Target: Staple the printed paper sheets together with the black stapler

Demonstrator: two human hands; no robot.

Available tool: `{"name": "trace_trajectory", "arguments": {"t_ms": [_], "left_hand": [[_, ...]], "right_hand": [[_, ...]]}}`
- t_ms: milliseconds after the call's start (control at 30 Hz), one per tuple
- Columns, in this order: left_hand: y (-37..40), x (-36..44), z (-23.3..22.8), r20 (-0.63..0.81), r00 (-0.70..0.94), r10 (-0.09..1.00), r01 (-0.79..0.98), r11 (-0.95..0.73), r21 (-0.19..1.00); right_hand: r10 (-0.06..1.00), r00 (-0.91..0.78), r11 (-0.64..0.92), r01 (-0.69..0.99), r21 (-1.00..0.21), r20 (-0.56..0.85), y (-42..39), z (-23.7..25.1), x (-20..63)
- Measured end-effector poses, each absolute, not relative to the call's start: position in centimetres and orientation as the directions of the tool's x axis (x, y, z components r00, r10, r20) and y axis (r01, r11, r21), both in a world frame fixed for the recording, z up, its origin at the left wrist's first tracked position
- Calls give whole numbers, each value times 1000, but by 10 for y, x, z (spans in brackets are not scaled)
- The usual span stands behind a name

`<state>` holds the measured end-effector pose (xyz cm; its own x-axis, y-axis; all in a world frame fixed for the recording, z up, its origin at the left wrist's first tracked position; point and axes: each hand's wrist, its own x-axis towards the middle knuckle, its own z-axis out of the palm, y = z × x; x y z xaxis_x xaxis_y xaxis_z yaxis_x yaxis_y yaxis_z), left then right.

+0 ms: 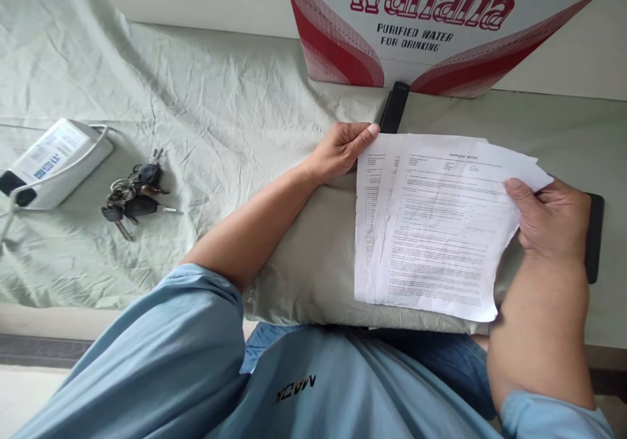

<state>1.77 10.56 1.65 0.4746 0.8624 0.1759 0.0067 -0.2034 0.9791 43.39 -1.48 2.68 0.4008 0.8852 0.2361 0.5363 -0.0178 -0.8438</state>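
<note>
The right hand (551,220) pinched the papers (435,223) at their right edge; the left hand (343,148), fingers loosely curled, steadied the far-left corner; squaring edges needed even pressure.

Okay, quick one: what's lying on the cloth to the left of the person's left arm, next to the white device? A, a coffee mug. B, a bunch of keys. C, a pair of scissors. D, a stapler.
B: a bunch of keys lies on the wrinkled green cloth just right of the white device, well apart from the left hand, which touches the papers.
</note>
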Motion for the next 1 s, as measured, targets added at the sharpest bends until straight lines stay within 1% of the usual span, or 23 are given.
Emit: {"name": "trace_trajectory", "arguments": {"t_ms": [133, 333, 467, 533, 667, 800, 867, 933, 1000], "left_hand": [[105, 15, 17, 135, 499, 856, -2, -155, 988], [105, 15, 22, 105, 556, 824, 143, -220, 965], [107, 16, 19, 106, 553, 826, 143, -219, 965], [107, 17, 18, 104, 545, 832, 135, -210, 968], [107, 16, 19, 62, 540, 839, 156, -173, 973], [105, 17, 22, 57, 565, 823, 148, -169, 974], [104, 17, 23, 81, 553, 829, 132, -184, 974], [102, 17, 21, 117, 508, 853, 105, -197, 975], [102, 16, 17, 139, 416, 899, 98, -197, 975]], "right_hand": [[858, 438, 30, 477, -878, 267, -14, 30, 422], [873, 436, 32, 400, -916, 221, -11, 31, 391], [791, 561, 97, 283, -954, 246, -1, 28, 383], [756, 604, 96, 281, -955, 254, 2, 26, 384], [739, 616, 92, 308, -947, 273, 3, 26, 385], [756, 579, 129, 324, -937, 305, 2, 27, 376], [793, 536, 143, 301, -943, 291, 2, 27, 376], [858, 462, 119, 248, -961, 226, -1, 31, 384], [928, 360, 30, 177, -984, 94, -7, 38, 399]]}}
